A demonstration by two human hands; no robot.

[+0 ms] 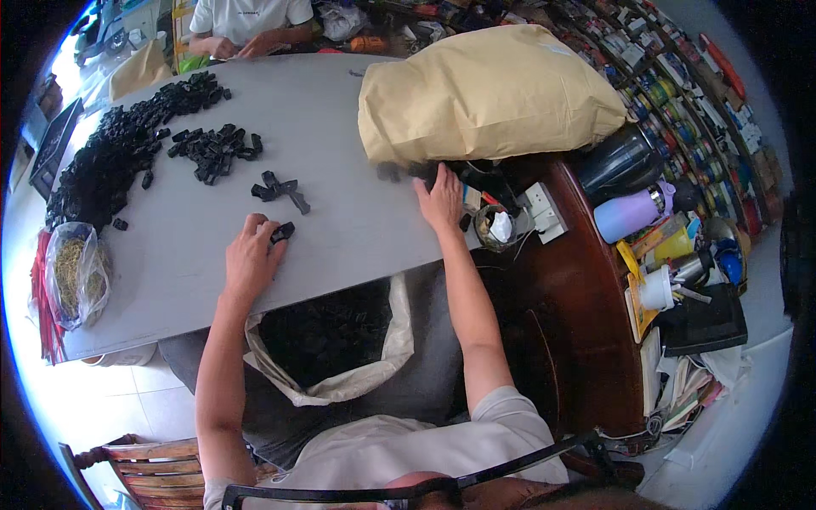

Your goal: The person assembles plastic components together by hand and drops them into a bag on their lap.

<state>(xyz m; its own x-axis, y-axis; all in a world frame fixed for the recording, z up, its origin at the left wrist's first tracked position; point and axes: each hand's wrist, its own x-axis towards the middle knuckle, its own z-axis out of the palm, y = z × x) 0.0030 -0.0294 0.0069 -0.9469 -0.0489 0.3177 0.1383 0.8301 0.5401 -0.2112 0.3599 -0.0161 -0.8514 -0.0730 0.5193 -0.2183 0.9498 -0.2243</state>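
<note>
Ahead and right, one bulky tan paper sack (489, 93) lies crosswise just beyond your right hand (442, 202), whose thumb stands apart from its fingers; whether they grip anything cannot be told. Beyond your left hand (248, 259), the nearer one, lie three piles of jumbled, uncountable black plastic pieces (110, 153), biggest farthest; that hand narrowly pinches one small black piece (283, 231), its long axis slanting away rightward.

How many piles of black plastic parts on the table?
3: a large heap at left, a medium pile beside it, a small cluster beyond the left hand; the tan sack may hide more.
</note>
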